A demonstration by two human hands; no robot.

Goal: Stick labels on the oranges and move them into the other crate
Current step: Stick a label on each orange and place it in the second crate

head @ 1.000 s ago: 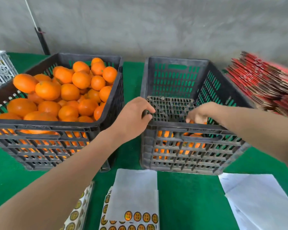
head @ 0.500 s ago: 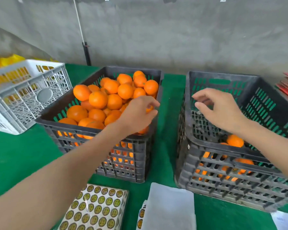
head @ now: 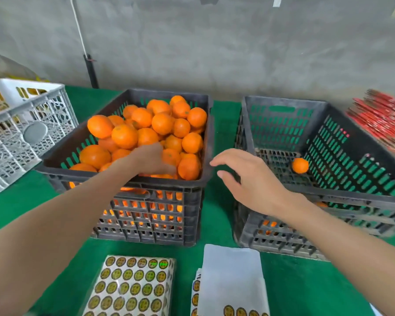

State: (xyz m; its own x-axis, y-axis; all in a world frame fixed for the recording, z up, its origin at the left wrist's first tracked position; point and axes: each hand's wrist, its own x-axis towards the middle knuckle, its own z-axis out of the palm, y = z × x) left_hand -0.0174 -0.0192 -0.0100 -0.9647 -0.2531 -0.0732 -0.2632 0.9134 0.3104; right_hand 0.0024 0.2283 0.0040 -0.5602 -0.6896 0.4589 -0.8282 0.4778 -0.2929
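Observation:
A black crate (head: 187,185) left of centre is heaped with unlabelled oranges (head: 162,123). My left hand (head: 151,160) reaches down onto the oranges at the crate's near right side; it is motion-blurred and its fingers are hidden. The second black crate (head: 363,198) on the right holds one orange (head: 300,165) on its floor, and more orange shows through its front slats. Above the gap between the crates, my right hand (head: 249,179) hovers with fingers spread, holding nothing. A sheet of round gold labels (head: 132,286) lies in front of me.
A second label stack under white backing paper (head: 233,277) lies at the near centre. A white slatted crate (head: 21,133) stands at the far left and a pile of red flat cartons (head: 383,119) at the far right. Green cloth (head: 306,281) covers the table.
My left hand has gone from the crate's right rim down onto the oranges. My right hand has left the right crate and moved left, over the gap.

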